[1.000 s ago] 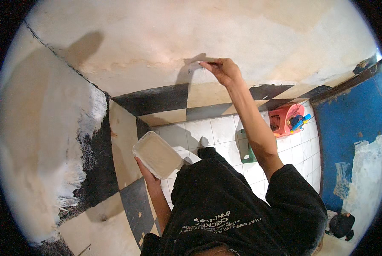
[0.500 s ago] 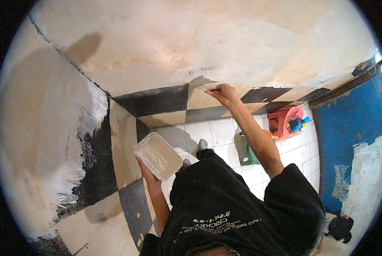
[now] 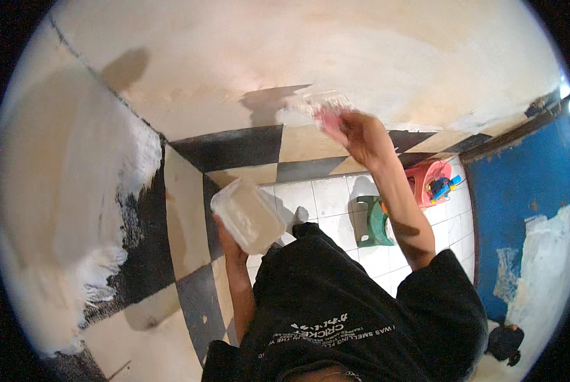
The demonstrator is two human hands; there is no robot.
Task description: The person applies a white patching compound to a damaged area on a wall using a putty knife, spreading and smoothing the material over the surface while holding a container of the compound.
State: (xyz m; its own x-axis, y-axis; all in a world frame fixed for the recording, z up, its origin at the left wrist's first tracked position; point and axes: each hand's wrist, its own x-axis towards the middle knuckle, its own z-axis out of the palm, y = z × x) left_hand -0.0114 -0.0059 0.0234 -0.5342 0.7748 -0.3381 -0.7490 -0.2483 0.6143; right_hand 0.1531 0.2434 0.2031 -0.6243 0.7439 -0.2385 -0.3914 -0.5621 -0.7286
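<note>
My left hand [image 3: 231, 240] grips the side of a white rectangular plastic tub [image 3: 250, 218], tilted, with creamy white paint inside. In my right hand [image 3: 366, 137], blurred by motion, is a wide flat paintbrush [image 3: 317, 103] loaded with white. Its edge is close to the pale upper wall [image 3: 361, 51], just above a row of black and cream checks [image 3: 234, 148]; whether it touches is unclear. The brush throws a dark shadow onto the wall.
To the left, a side wall [image 3: 62, 210] has white streaks over black. On the white tiled floor [image 3: 336, 197] are a green plastic stool [image 3: 377, 230] and a pinkish-red one [image 3: 433, 175] with a blue-and-yellow object [image 3: 446, 187]. A blue panel [image 3: 514, 184] stands right.
My right hand has risen from the check row to the pale wall, turning the brush so its broad face shows. The tub has shifted slightly right and up.
</note>
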